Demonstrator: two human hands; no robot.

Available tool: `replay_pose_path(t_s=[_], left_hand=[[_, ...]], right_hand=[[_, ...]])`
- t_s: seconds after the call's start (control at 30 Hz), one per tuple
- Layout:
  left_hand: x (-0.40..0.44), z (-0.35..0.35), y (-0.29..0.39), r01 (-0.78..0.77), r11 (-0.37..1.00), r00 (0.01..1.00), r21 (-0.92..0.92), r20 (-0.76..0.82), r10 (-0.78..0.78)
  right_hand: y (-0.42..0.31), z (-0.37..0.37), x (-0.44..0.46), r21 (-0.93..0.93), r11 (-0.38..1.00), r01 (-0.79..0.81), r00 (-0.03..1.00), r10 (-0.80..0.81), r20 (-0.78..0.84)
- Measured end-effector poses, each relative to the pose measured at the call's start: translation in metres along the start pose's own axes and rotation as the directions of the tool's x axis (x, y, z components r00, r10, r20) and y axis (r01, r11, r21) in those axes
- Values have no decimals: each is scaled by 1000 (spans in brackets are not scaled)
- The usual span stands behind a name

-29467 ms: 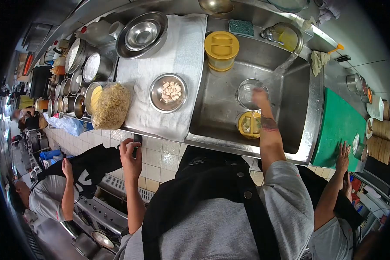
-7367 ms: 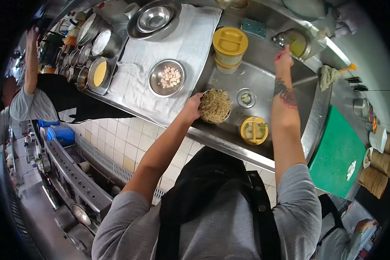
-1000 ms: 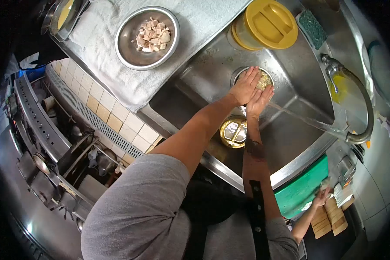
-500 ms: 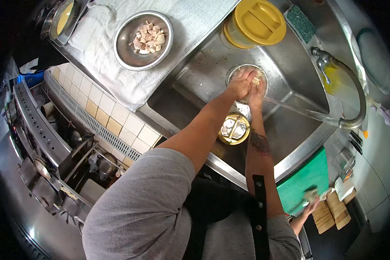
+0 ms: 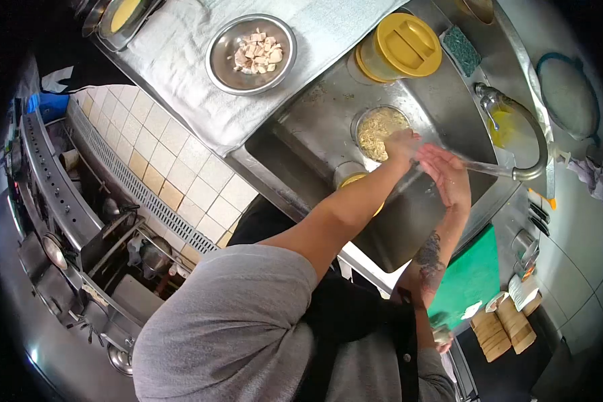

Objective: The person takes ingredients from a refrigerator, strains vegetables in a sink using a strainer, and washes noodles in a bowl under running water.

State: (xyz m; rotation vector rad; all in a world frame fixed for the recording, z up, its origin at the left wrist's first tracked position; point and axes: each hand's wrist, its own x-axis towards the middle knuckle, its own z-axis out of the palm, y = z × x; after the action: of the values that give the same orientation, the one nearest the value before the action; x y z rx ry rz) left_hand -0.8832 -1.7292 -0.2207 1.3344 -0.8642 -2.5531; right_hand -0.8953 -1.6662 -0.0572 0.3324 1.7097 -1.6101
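My left hand (image 5: 400,144) is over the right edge of a round, rimmed well (image 5: 363,144) in the sink floor, full of pale shredded scraps (image 5: 382,126). Its fingers are blurred and partly veiled by water. Close beside it on the right is my right hand (image 5: 443,169), fingers stretched out and nothing held. A stream from the curved tap (image 5: 532,171) runs onto both hands. Below the left forearm, a container with a yellow rim (image 5: 352,178) sits in the sink (image 5: 301,144), partly hidden by the arm.
A clear container with a yellow lid (image 5: 409,43) occupies the sink's far corner, near a green scouring pad (image 5: 461,50). On a white towel (image 5: 181,74) rests a steel bowl (image 5: 221,75) of diced meat. Another person's hand (image 5: 443,345) is by the green cutting board (image 5: 472,278).
Both hands have moved right off the scraps and come slightly apart, into the water stream. The scraps now show openly. The other person's hand has drawn back from the board.
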Motion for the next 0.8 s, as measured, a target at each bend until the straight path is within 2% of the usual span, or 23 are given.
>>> replay_pose_path(t_s=[0.03,0.07,0.1,0.13,0.17,0.2,0.23,0.3,0.33,0.37,0.4,0.47,0.53,0.57,0.6,0.7,0.8], left_hand=[[-4,7,10,187,971,982,-147,34,-184],[-9,14,21,368,887,930,-279,94,-356],[-21,23,39,460,827,888,-324,180,-424],[-37,32,60,549,756,835,-356,268,-480],[-50,43,70,641,675,765,-366,368,-528],[-54,51,68,565,769,814,-300,354,-460],[-58,65,58,475,849,856,-231,343,-386],[-67,95,39,260,961,918,-94,334,-216],[-70,105,34,140,990,934,-25,334,-124],[-71,110,30,66,998,942,15,328,-67],[-75,114,31,-8,998,947,55,321,-10],[-85,125,36,-54,995,958,84,286,28],[-106,112,66,-49,997,928,53,371,26],[-94,112,45,-144,978,933,148,349,85],[-93,113,50,-241,941,929,237,337,153],[-101,99,65,-352,832,889,428,431,155],[-73,68,56,-470,823,768,318,608,203]], right_hand=[[-2,-1,-1,4,1000,19,1000,-19,19],[-3,-2,0,9,999,38,999,-38,36],[-4,-4,2,17,998,56,997,-56,54],[-1,-6,7,-12,975,222,974,-222,-50],[1,-12,12,-63,921,385,907,-390,-159],[1,-16,20,-128,842,523,806,-538,-245],[-10,-21,26,-391,787,477,738,-600,-309],[-30,-22,34,-744,536,399,566,-783,-260],[-34,-26,42,-870,378,316,484,-853,-194],[-28,-52,63,-990,36,136,408,-913,22],[-29,-57,67,-997,-4,74,443,-896,36],[-28,-65,74,-995,-91,-46,512,-857,54],[-18,-74,79,-997,-74,34,543,-836,80],[-11,-78,79,-996,-61,67,556,-826,88],[-7,-80,84,-990,46,134,570,-821,39],[6,-79,91,-883,343,321,578,-810,-104],[22,-52,80,-681,537,498,485,-823,-295]])
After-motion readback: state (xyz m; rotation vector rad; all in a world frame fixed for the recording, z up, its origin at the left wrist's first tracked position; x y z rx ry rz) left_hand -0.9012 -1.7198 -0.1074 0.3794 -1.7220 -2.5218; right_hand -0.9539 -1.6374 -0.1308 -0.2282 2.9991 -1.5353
